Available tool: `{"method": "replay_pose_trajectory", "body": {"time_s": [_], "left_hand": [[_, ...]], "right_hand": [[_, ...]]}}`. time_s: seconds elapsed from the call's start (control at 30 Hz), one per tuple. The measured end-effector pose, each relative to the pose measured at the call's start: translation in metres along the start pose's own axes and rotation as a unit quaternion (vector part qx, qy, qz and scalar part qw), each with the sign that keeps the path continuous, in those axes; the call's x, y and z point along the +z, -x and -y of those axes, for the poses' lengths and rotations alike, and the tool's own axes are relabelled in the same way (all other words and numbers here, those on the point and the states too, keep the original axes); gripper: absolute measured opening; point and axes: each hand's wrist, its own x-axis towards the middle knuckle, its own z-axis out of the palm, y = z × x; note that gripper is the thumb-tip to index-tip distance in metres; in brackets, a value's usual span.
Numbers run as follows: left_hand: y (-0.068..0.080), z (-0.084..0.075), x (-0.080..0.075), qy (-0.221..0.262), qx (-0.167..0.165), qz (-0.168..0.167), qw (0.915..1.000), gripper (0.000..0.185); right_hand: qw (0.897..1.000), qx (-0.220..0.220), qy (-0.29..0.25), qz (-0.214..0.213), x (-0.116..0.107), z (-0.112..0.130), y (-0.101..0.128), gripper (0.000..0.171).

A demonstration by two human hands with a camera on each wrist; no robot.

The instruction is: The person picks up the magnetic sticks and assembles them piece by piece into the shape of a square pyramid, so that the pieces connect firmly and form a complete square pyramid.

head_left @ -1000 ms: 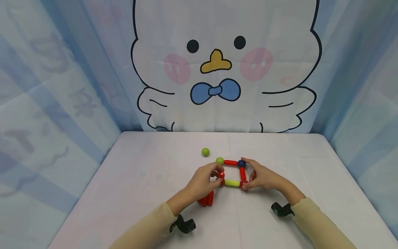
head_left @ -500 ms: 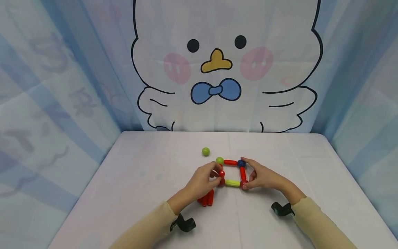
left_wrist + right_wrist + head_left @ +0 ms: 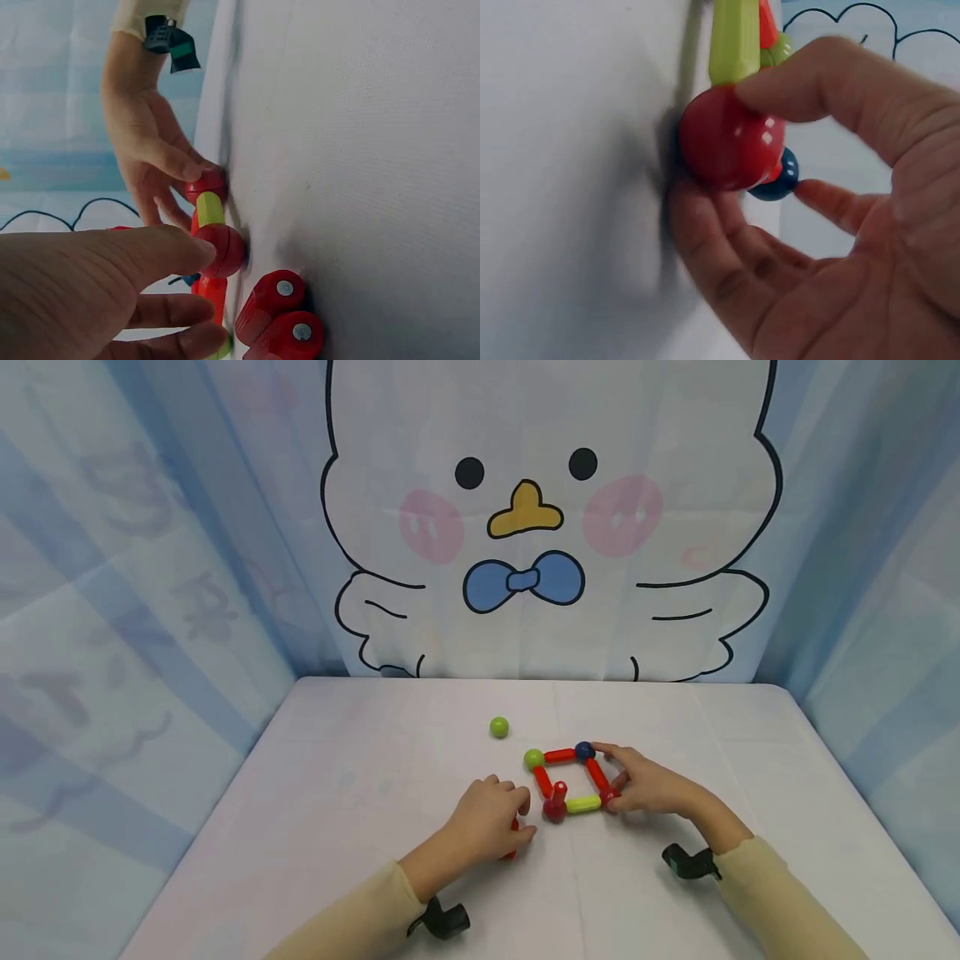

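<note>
Left hand [image 3: 487, 814] is curled loosely over the spare red rods [image 3: 281, 315], gripping nothing as far as I can tell. Square frame [image 3: 572, 781] lies mid-table; right hand [image 3: 651, 787] pinches its red corner ball [image 3: 731, 139]. Too hard a nudge probably pops the joints.

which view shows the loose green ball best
The head view: the small loose green plastic ball lies in plain sight on the white table, apart from the stick-and-ball square and both hands. Neither the left wrist view nor the right wrist view shows it.
</note>
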Motion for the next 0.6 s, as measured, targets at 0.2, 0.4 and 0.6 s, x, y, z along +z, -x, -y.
{"method": "replay_pose_trajectory", "body": {"time_s": [0.2,0.4,0.6], "left_hand": [[0.003,-0.005,0.003,-0.036,0.0,0.05,0.9981,0.034],[0.005,-0.01,0.007,-0.084,-0.011,0.052,0.995,0.042],[0.009,-0.013,0.006,-0.109,-0.008,0.039,0.9932,0.034]], "right_hand": [[0.997,0.0,0.052,-0.061,-0.007,0.003,0.003,0.059],[0.986,0.026,0.08,-0.141,0.001,0.007,0.0,0.038],[0.983,0.03,0.073,-0.164,0.003,0.009,-0.006,0.035]]}}
